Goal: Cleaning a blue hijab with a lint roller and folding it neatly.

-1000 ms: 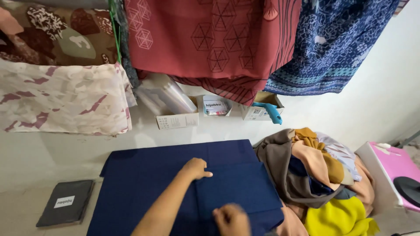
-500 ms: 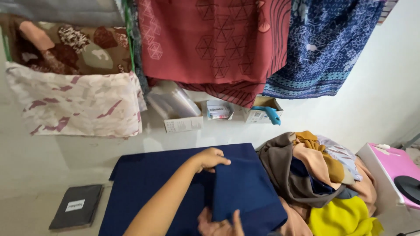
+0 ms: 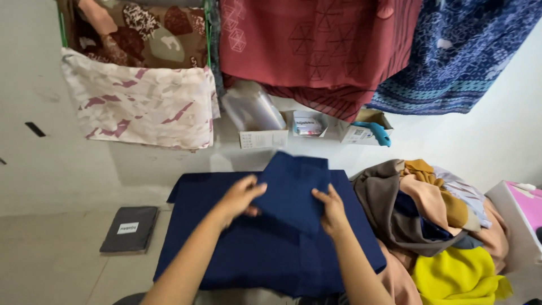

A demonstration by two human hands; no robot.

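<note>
Two bare forearms enter from the bottom edge, their elbows cut off by the frame, and meet over a navy cloth (image 3: 265,254) spread flat on the floor. The left hand (image 3: 240,197) pinches the near left edge of a raised folded flap (image 3: 293,189) of that cloth, thumb on top and fingers tucked out of sight beneath; the right hand (image 3: 332,210) closes on the flap's right edge, its fingertips likewise hidden under the fabric. The flap stands tilted up off the spread cloth (how many layers it holds cannot be told). To the right, a heap of clothes (image 3: 435,214) in grey, tan, peach and yellow touches the cloth's edge, with a pink box (image 3: 522,206) partly cropped beyond it. At left lies a dark flat packet (image 3: 131,229) with a white label. Farther back, small cartons and a clear plastic sleeve (image 3: 254,110) sit against the white wall, under hanging patterned fabrics (image 3: 316,45) whose tops run out of frame.
</note>
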